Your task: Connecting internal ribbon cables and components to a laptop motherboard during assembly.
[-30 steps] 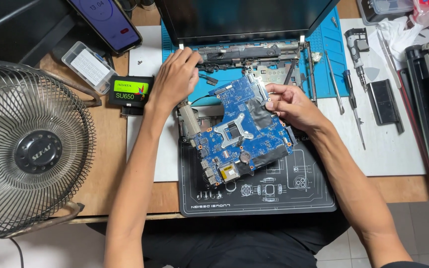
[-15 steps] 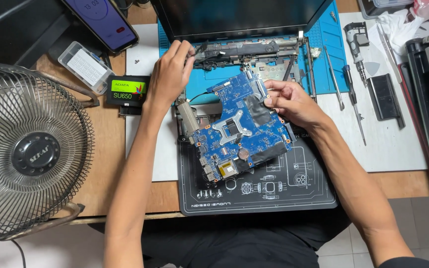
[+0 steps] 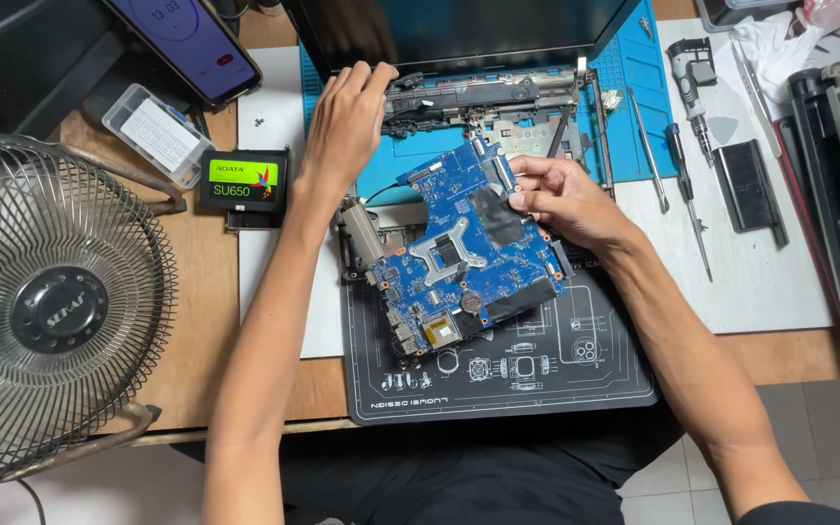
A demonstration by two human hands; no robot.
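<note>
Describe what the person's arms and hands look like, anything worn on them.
Both forearms are bare from the elbow down. The left hand and the right hand wear no gloves, rings or watch. A dark sleeve edge shows at the right upper arm.

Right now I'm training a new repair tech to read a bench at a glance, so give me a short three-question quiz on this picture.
1. True or false: the right hand grips the blue circuit board by its edge.
2. What does the left hand rest on? A) the metal fan B) the opened laptop base C) the phone
3. Which two long tools lie on the white sheet right of the board?

Key
1. True.
2. B: its fingers reach the base's upper left corner.
3. A screwdriver and slim metal tweezers.
</note>
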